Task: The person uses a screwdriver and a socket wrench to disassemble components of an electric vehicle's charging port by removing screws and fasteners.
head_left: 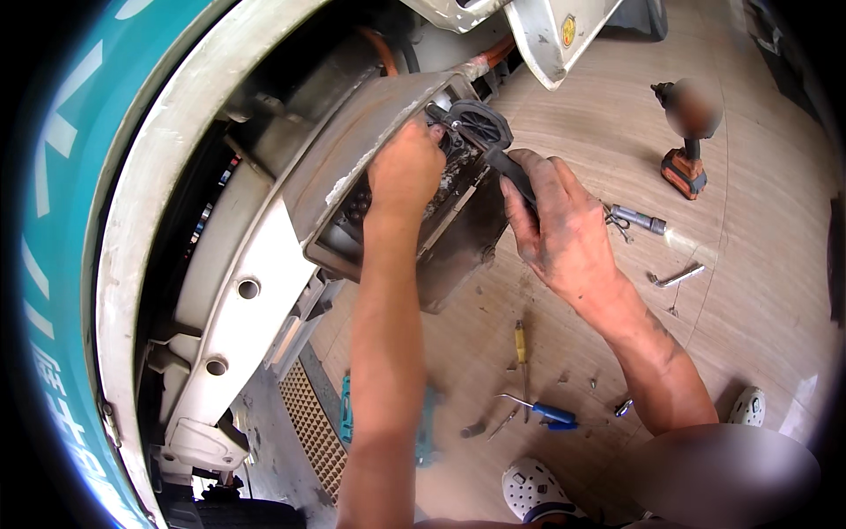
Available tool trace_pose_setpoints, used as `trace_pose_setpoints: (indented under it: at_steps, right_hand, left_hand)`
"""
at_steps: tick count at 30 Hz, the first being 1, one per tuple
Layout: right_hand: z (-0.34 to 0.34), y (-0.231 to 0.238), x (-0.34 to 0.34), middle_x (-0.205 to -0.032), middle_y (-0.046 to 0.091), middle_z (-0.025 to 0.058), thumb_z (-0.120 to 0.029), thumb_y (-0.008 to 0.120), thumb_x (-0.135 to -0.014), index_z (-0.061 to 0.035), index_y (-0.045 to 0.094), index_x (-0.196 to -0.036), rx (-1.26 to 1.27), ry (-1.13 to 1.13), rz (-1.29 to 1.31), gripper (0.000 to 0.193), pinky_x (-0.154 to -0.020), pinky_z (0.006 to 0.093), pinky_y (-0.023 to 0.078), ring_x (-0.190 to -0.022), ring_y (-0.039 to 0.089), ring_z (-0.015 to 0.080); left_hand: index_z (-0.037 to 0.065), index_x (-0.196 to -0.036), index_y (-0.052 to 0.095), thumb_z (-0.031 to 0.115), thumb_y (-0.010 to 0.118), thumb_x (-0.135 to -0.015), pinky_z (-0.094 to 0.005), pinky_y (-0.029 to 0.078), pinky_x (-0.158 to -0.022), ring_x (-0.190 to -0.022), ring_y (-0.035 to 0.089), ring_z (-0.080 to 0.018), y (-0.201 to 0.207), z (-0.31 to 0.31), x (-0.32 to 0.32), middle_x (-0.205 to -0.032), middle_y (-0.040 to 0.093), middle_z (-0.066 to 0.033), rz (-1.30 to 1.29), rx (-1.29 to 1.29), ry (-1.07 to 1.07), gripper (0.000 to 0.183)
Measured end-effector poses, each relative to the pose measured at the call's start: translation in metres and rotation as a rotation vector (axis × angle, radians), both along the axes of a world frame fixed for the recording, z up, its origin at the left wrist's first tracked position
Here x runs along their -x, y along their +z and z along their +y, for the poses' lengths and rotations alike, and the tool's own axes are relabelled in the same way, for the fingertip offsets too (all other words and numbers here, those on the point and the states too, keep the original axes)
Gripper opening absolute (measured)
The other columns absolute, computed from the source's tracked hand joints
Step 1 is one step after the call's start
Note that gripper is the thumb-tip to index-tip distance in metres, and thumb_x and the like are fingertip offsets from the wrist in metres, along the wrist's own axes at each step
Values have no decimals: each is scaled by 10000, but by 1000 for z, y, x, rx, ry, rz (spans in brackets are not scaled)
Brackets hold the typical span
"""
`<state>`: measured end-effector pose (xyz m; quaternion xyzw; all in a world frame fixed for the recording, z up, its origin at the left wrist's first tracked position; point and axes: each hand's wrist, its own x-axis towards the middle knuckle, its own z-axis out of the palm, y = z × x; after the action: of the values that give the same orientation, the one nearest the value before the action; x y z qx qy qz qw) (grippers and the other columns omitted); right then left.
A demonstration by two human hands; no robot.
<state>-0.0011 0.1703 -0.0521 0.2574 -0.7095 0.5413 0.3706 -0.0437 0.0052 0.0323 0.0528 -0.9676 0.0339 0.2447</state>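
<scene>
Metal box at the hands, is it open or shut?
Open: the metal box shows inner parts, with the left hand at its opening.

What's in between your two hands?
In the head view, a black-handled tool, held by the right hand, and part of the open metal box lie between it and the left hand.

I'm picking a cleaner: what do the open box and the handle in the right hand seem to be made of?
The open box: probably metal, dull grey-brown, judging by its thin, flaking rim. The black handle: perhaps plastic or rubber, apparently matte, going by its low shine.
</scene>
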Motion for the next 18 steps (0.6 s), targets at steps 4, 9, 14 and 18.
trace_pose_setpoints:
  at_steps: [4,9,14,18]
  right_hand:
    - [4,5,-4,-827,568,179,-34,654,-869,16,564,-1153,-140,-91,68,303,-586,418,501,-692,612,345]
    - [11,29,-7,-814,587,167,-8,591,-745,39,558,-942,-405,-235,156,206,-543,393,550,-638,639,327]
    - [5,67,-6,-687,559,120,-184,551,-933,-3,543,-816,-531,-159,-3,216,-394,382,468,-417,547,237]
    - [10,96,-21,-576,427,7,-338,513,-1004,-10,529,-999,120,512,-1113,329,-348,329,313,-386,401,145]
  left_hand:
    - [38,-1347,479,269,545,-950,-489,391,-1019,-1176,532,-433,6,5,1,-1233,587,-261,-91,-42,54,463]
    - [16,-1165,593,261,574,-927,-485,442,-966,-1109,585,-409,-4,-2,2,-1144,630,-242,26,-7,-9,342]
    - [17,-1095,638,171,605,-869,-473,473,-935,-1061,620,-392,-7,-6,4,-1095,657,-218,182,14,-99,276]
    - [13,-1201,593,168,627,-878,-476,412,-1009,-1156,552,-415,-8,-10,8,-1219,597,-248,380,100,-199,361]
